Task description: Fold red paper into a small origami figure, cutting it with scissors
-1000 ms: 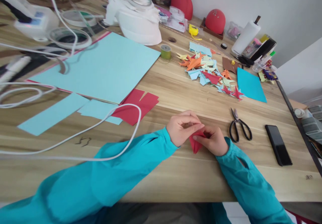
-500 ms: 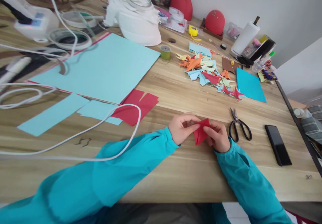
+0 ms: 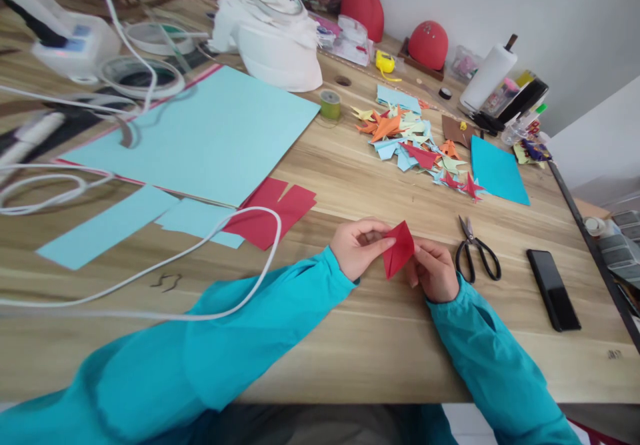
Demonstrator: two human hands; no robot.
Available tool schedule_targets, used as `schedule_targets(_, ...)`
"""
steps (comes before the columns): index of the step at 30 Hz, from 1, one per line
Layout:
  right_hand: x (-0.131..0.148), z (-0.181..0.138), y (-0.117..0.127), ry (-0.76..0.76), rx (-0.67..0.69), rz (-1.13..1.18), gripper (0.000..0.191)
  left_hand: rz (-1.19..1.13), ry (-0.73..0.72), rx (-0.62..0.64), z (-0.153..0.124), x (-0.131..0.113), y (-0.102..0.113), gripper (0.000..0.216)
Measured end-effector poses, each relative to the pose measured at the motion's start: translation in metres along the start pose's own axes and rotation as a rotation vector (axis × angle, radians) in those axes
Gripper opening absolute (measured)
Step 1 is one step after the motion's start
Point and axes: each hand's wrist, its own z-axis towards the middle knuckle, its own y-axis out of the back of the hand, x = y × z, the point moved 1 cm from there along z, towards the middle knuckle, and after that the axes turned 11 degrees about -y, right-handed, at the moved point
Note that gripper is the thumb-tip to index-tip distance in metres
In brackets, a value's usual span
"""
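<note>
A small folded piece of red paper (image 3: 399,250) is held up over the table, a crease running down its face. My left hand (image 3: 359,245) pinches its left edge, thumb in front and fingers behind. At the right edge, my right hand (image 3: 434,268) grips the paper between thumb and fingertips; part of those fingers is hidden behind it. To the right of my right hand lie black-handled scissors (image 3: 477,253). Loose red paper pieces (image 3: 280,211) lie to the left, beyond my left forearm.
Light blue sheets (image 3: 210,131) and strips (image 3: 107,228) cover the left side. A white cable (image 3: 260,211) loops over my left sleeve. Folded paper shapes (image 3: 415,141) are heaped at the back, beside a blue sheet (image 3: 500,170). A phone (image 3: 553,289) lies at right.
The red paper has risen slightly and turned more upright. My right thumb has slid from its face to its right edge, while my left hand has shifted a little left and up.
</note>
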Motion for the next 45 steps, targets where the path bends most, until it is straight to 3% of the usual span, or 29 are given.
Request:
schedule_targets(8, -0.0037, 0.0009, 0.0022, 0.027, -0.019, -0.098, 0.025, 0.033, 0.032, -0.024, -0.0006, 0.0057, 0.0013, 0.022)
schedule_targets(20, 0.002, 0.0, -0.0034, 0.059, -0.07, -0.211, 0.026, 0.121, -0.046, 0.095, -0.0016, -0.0002, 0.0005, 0.013)
schedule_targets(30, 0.0028, -0.0009, -0.0057, 0.032, -0.092, -0.191, 0.022, 0.056, -0.119, 0.165, -0.004, -0.0034, -0.0025, 0.008)
schedule_targets(38, -0.0047, 0.0006, 0.0013, 0.013, -0.071, -0.076, 0.019, 0.069, -0.098, 0.123, -0.0039, 0.0017, -0.0022, 0.011)
schedule_targets(45, -0.0033, 0.0007, -0.0012, 0.028, -0.078, -0.117, 0.018, 0.068, -0.076, 0.157, -0.004, 0.002, -0.0015, 0.012)
